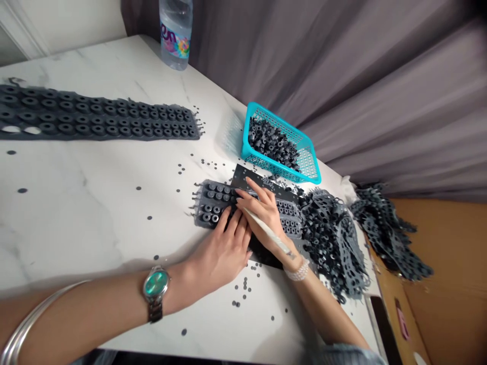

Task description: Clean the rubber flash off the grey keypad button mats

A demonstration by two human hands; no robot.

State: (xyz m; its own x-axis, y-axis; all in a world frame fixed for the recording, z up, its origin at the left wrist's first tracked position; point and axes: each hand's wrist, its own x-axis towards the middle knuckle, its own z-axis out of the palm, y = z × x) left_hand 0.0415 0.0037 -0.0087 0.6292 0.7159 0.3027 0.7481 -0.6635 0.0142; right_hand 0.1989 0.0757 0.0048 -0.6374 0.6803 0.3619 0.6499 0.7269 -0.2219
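- Here, left hand [220,251] lying flat, fingers [240,225] spread and pressing on the grey rubber sheet [213,203] studded with small rings, at the middle of the bench [87,203].
- Right hand [262,208] resting on the same sheet at 3 o'clock of the left, fingers closed around a thin white stick [268,232] running back toward the wrist.
- Sheet lying partly over a black mat [243,176].
- Sitting at 1 o'clock of the hands, a turquoise basket [308,165] holding loose grey rings.
- Piling up at 3 o'clock, tangled punched-out strips [335,238].
- Stretching across at 10 o'clock, a long ringed sheet [95,119].
- Standing at 12 o'clock, a water bottle [175,33].
- Lying scattered around the hands, small dark dots [243,289].
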